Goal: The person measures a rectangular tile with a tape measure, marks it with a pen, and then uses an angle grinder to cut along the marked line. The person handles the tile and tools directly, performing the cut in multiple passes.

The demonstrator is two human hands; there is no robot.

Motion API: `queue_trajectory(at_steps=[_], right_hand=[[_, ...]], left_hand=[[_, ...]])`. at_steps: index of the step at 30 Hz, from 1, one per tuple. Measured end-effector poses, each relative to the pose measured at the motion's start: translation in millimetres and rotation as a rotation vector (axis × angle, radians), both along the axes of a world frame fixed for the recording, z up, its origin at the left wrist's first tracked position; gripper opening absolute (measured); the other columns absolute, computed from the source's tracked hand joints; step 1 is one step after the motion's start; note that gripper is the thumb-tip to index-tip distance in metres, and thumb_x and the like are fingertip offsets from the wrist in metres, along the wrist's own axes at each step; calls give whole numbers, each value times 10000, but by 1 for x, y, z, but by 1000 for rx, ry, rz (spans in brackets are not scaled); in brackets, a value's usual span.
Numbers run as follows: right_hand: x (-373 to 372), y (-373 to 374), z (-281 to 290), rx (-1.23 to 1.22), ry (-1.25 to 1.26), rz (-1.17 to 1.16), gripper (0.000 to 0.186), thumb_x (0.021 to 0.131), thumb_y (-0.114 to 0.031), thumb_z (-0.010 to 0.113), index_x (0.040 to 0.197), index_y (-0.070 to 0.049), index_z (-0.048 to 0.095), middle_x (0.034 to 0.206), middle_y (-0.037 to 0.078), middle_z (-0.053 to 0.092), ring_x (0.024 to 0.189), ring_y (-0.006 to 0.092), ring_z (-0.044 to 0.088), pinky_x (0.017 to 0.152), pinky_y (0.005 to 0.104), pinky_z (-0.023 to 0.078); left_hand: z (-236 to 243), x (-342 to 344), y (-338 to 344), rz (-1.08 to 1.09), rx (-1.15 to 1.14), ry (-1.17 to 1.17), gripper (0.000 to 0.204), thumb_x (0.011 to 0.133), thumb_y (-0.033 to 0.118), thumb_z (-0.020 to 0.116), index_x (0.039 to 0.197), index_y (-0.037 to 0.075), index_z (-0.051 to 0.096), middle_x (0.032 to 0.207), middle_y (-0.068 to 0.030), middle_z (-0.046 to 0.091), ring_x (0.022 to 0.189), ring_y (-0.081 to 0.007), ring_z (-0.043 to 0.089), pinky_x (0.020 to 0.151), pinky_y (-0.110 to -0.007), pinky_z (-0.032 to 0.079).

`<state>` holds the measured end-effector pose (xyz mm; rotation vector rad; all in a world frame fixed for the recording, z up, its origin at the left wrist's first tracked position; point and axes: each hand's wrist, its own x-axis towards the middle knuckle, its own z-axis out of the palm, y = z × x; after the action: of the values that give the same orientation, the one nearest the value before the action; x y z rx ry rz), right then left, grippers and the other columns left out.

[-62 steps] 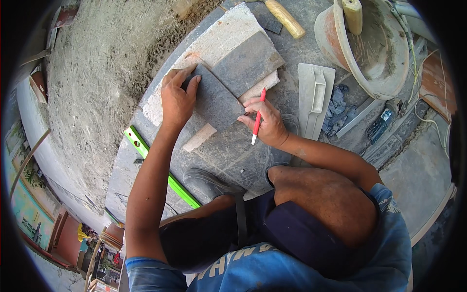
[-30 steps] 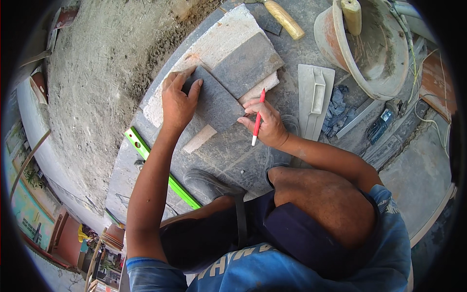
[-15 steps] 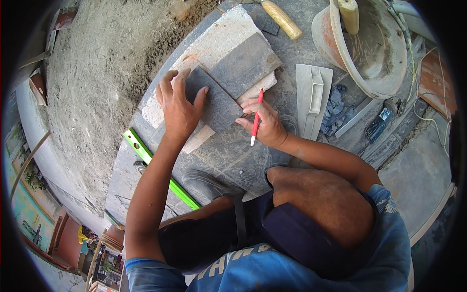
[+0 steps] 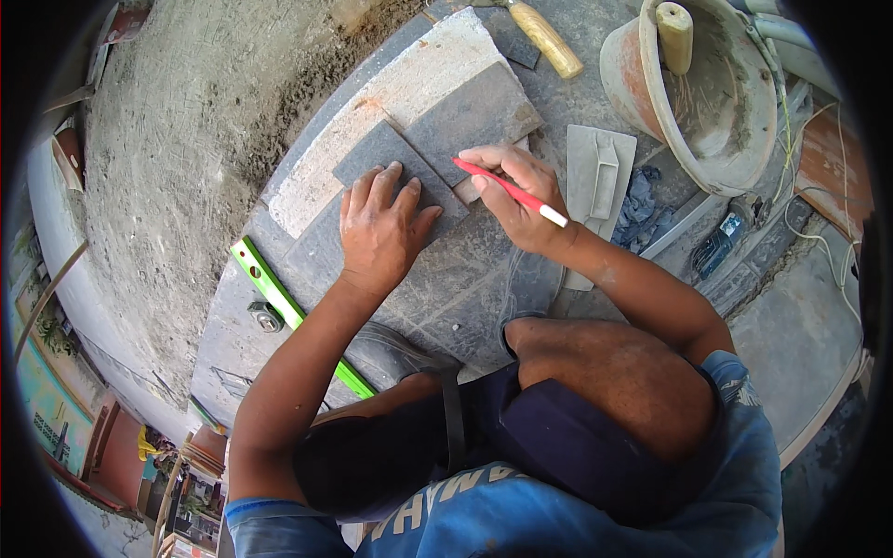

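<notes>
My left hand lies with fingers spread on a dark grey tile piece, pressing on its near part. My right hand grips a red marker with a white end. The marker's tip points left, over a second dark grey tile, close to the first tile's edge. Both tiles rest on a pale, rough slab, lying edge against edge or slightly overlapped; I cannot tell which. My right hand hides the second tile's near corner.
A green spirit level and a tape measure lie left of my legs. To the right are a plastering float, a crumpled blue cloth, a blue tool and a mortar bucket. A wooden-handled tool lies beyond the slab.
The first tile has shifted and turned on the slab. My left hand moved right and nearer, now flatter on it. My right hand left the tile's edge and turned the marker's tip leftward.
</notes>
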<state>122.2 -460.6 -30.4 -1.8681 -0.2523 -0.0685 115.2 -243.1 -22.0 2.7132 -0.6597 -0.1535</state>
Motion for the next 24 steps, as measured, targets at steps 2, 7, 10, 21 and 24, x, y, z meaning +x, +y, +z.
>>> queue_trajectory(at_steps=[2, 7, 10, 21, 24], right_hand=[[16, 6, 1, -22, 66, 43, 164, 901, -122, 652, 1023, -13, 648, 853, 139, 692, 779, 305, 702, 683, 386, 545], [46, 18, -12, -117, 144, 127, 165, 884, -165, 728, 942, -18, 679, 839, 121, 732, 753, 234, 718, 670, 340, 549], [53, 23, -15, -100, 169, 107, 170, 882, -183, 736, 930, -24, 699, 835, 115, 735, 753, 223, 719, 680, 331, 550], [56, 28, -18, -164, 170, 122, 162, 892, -180, 727, 944, -28, 705, 851, 121, 737, 782, 234, 728, 700, 339, 555], [55, 27, -20, -173, 146, 134, 159, 893, -175, 727, 943, -27, 698, 846, 123, 735, 779, 237, 729, 698, 338, 555]], left_hand=[[0, 1, 0, 0, 4, 8, 434, 740, 339, 819, 1080, 92, 711, 1235, -115, 618, 1137, -319, 576, 929, -447, 475], [1, 2, 0, -1, 21, 23, 431, 739, 349, 813, 1074, 95, 716, 1227, -107, 626, 1124, -303, 582, 921, -439, 475], [1, 1, -1, 7, 24, 22, 426, 738, 349, 813, 1066, 94, 717, 1228, -106, 625, 1125, -300, 583, 925, -439, 474], [2, 1, -1, -7, 28, 18, 427, 749, 335, 809, 1081, 83, 715, 1240, -118, 623, 1136, -305, 583, 935, -437, 473], [1, 0, -2, -9, 31, 13, 432, 747, 337, 810, 1082, 82, 715, 1242, -121, 622, 1141, -308, 582, 936, -438, 472]])
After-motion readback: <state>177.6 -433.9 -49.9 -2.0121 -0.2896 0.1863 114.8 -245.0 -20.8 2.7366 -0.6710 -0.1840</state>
